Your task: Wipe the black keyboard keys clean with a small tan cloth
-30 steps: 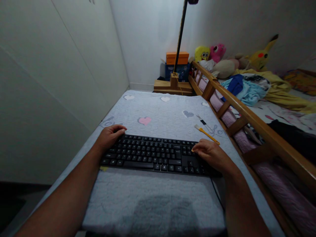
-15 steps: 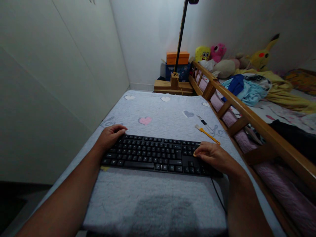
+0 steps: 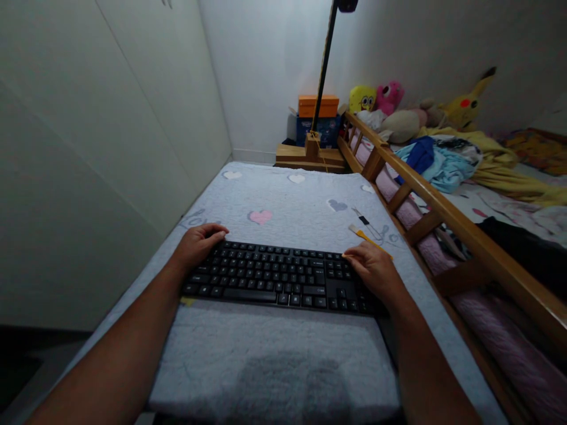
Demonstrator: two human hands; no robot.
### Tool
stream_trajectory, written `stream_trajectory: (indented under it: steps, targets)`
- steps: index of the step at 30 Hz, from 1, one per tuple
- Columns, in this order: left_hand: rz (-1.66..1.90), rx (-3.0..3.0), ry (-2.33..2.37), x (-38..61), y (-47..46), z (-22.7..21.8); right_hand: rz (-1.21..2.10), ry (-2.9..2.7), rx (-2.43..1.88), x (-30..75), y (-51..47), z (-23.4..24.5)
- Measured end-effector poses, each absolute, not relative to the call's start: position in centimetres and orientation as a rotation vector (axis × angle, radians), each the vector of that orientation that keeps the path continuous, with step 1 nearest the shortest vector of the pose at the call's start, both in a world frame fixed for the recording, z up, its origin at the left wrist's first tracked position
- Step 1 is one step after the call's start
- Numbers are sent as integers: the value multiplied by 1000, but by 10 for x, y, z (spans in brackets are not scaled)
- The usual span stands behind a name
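A black computer keyboard (image 3: 261, 274) lies flat on the cloth, its keys facing up. At its far left corner rests my left hand (image 3: 200, 243), fingers closed around the edge and thumb along the top. My right hand (image 3: 370, 265) is over the keypad end near the far edge, with its fingers pinched together. A small pale yellow bit shows at those fingertips; it is too small to name. Just beyond this hand lies a brush with a yellow handle (image 3: 361, 234), partly covered by it. Tweezers with a black band (image 3: 364, 220) lie farther back.
A pale blue cloth with hearts (image 3: 221, 348) covers the table. White cupboard doors (image 3: 110, 147) rise at the left. A wooden bed rail (image 3: 425, 189) runs along the right, with plush toys and bedding behind it. A lamp pole (image 3: 324, 65) stands at the back beside an orange box (image 3: 318, 106).
My right hand has moved away from me and slightly left, from the middle of the keypad end to the keyboard's far edge. My left hand and the keyboard have stayed put.
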State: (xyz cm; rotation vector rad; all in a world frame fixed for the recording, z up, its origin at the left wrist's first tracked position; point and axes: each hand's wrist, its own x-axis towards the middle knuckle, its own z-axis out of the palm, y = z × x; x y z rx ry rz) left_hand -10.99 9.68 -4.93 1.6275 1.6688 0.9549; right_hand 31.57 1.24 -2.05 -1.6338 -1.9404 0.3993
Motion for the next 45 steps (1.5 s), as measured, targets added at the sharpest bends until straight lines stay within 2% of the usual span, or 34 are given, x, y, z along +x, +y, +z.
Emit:
stream_trajectory:
  steps: [26, 39, 45]
  targets:
    - [968, 1601, 1668, -110, 98, -50, 603, -2186, -1636, 322, -7, -2]
    - [963, 1613, 1667, -109, 97, -49, 765, -2219, -1451, 312, -14, 6]
    - [965, 1614, 1655, -110, 97, -50, 649, -2256, -1390, 292, -11, -2]
